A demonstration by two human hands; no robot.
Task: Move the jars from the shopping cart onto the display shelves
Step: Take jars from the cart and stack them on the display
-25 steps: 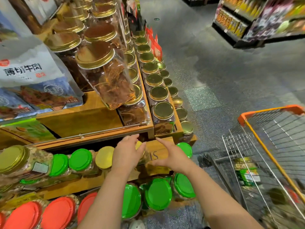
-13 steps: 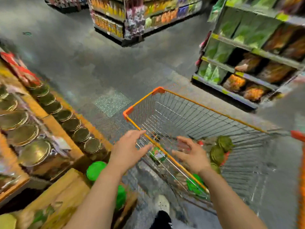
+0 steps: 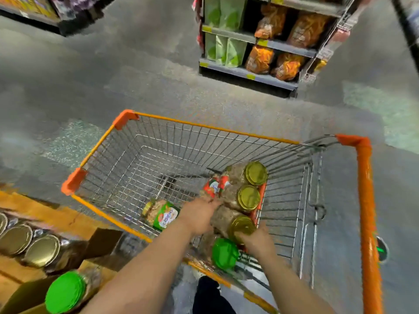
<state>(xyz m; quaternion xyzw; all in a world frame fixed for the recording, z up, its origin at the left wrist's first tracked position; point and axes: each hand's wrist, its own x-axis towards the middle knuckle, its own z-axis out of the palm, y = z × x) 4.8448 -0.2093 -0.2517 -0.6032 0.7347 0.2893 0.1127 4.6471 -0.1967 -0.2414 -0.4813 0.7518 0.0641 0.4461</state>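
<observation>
An orange-rimmed wire shopping cart [image 3: 204, 125] stands in front of me. Along its right side lie three gold-lidded jars, one at the back [image 3: 255, 173], one in the middle [image 3: 248, 198] and the nearest [image 3: 240, 225], with a green-lidded jar [image 3: 224, 253] closest to me. A green-labelled jar [image 3: 162, 214] lies alone on the cart floor. My left hand [image 3: 199, 215] lies on the body of the nearest gold-lidded jar. My right hand [image 3: 257, 242] touches that jar at its lid end. The picture is blurred, so I cannot see how the fingers lie.
The wooden display shelf [image 3: 52, 218] with gold-lidded jars [image 3: 43, 250] and a green-lidded jar [image 3: 65, 291] is at the lower left. A grey store shelf [image 3: 249, 75] with bagged goods stands across the aisle. A red packet [image 3: 215, 185] lies in the cart. My shoe [image 3: 209, 293] is below.
My view has swung from the display shelf right to the cart. Both hands left the shelf, crossed the cart rim and reached down onto the nearest gold-lidded jar.
</observation>
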